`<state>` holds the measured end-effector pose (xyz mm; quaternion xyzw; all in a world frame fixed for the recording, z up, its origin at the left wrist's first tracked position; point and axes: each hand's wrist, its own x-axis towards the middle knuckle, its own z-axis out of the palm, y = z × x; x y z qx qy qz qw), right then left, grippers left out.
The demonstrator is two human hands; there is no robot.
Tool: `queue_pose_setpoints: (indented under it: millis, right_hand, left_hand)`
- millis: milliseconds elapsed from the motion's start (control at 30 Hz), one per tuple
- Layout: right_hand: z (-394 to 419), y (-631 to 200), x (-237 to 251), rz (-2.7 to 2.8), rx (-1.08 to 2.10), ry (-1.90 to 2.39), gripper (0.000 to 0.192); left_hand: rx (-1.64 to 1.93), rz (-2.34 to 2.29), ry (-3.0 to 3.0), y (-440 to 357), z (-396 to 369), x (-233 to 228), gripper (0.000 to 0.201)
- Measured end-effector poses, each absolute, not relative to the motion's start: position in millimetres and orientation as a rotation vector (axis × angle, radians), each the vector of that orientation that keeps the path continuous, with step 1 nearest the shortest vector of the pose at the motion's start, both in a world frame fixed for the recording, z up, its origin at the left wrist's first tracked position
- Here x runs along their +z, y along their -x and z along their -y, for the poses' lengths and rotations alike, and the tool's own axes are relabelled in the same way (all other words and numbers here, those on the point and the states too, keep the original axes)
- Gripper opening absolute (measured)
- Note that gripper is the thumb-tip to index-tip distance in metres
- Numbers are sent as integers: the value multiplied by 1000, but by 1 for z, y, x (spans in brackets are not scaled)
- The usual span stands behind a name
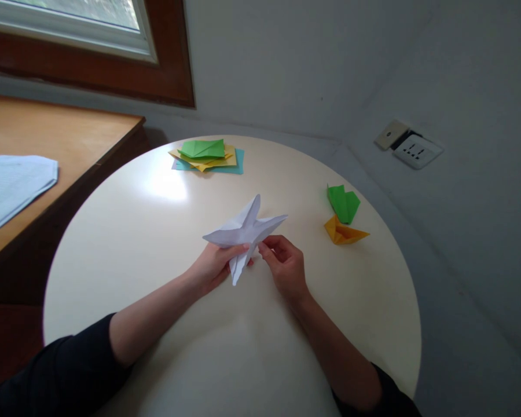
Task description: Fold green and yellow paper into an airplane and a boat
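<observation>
- up close, both hands meet over the middle of a round, cream-white table (156, 243), glossy enough to carry a soft patch of window light near its far left part.
- left hand (212, 267): it grips the white folded paper (243, 231) from below and the left, thumb laid over the lower edge and the other fingers curled under, pressed together against the sheet.
- right hand (286, 267): its thumb and forefinger pinch the paper's lower right flap, the remaining fingers bent loosely in toward the palm.
- white folded paper: it is held just above the tabletop near the centre, creased into 4 pointed flaps that spread like a star, 1 tip hanging down between the hands.
- far side of the table: a small stack of coloured sheets (208, 156), green on top, yellow under it, teal at the bottom.
- right side of the table, well apart from the hands: a green folded piece (344, 202) touching an orange folded piece (344, 231) just in front of it.
- dark sleeves cover both upper forearms.
- room: a wooden desk (69, 139) stands to the left with pale papers (13, 185) on it, under a window (91, 23) in a dark wooden frame.
- grey walls meet in a corner behind the table; a white wall socket (417, 150) sits on the right wall.
</observation>
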<state>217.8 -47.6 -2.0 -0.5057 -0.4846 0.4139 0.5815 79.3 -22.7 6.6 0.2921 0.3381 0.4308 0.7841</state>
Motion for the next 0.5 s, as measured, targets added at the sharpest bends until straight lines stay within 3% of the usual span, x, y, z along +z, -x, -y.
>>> queue_pose_setpoints:
  millis: [200, 500]
  right_hand:
    - [49, -217, -5, 1137, 1075, 1079, 28]
    - [49, -211, 1, 1101, 1184, 1150, 33]
  left_hand:
    - [1061, -865, -760, -78, 24, 4, 39]
    - [1091, -930, -1095, -75, 29, 7, 54]
